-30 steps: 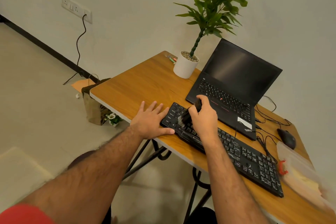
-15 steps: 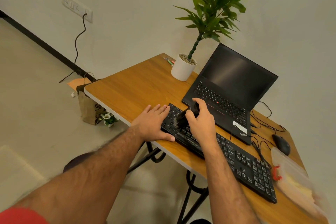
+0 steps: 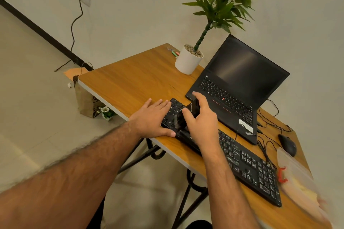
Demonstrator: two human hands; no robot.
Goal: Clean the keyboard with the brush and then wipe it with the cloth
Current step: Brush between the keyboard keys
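Note:
A black keyboard (image 3: 247, 167) lies along the near edge of the wooden table (image 3: 134, 80). My right hand (image 3: 202, 122) grips a black brush (image 3: 192, 109) whose bristles rest on the keyboard's left end. My left hand (image 3: 152, 120) lies flat on the table, fingers spread, its fingertips and thumb against the keyboard's left end. The cloth appears as a pale blurred shape inside a clear plastic box (image 3: 297, 178) at the right edge.
An open black laptop (image 3: 238, 83) stands behind the keyboard, with a potted plant (image 3: 189, 59) to its left. A black mouse (image 3: 287, 145) and tangled cables (image 3: 268, 130) lie at the right. A paper bag (image 3: 85, 98) stands on the floor by the table's left edge.
My right hand has shifted the brush slightly over the keyboard's left end. My left hand has slid closer against the keyboard. The view has drifted.

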